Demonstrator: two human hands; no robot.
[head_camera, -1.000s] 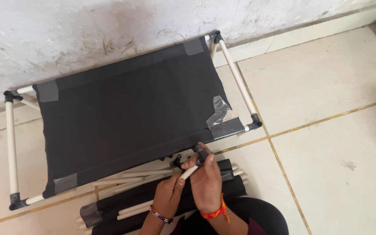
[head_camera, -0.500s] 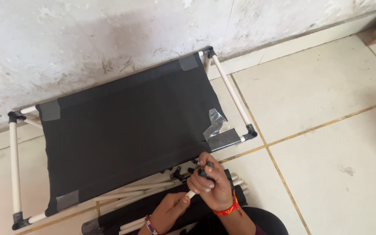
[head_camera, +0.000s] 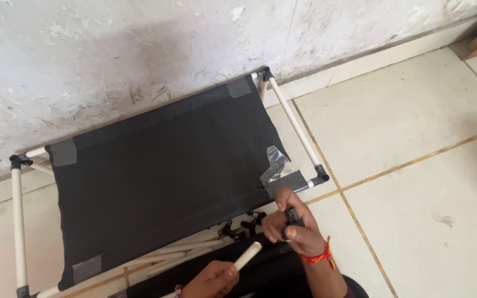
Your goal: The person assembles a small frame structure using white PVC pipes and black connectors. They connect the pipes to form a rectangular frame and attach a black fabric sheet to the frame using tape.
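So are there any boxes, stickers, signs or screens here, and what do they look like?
No boxes, signs or screens show.
Grey tape patches: dull rectangles stuck at the corners of the black fabric panel.
Crinkled silvery tape: shiny and wrinkled, by the panel's near right corner.
Neither shows any print.

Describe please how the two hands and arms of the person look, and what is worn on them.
Both hands are bare, without gloves, and no sleeve covers the forearms. The right hand has a red and orange thread band tied around its wrist. The left hand wears a thin bracelet at the wrist, mostly cut off by the picture's edge, so its details are unclear.
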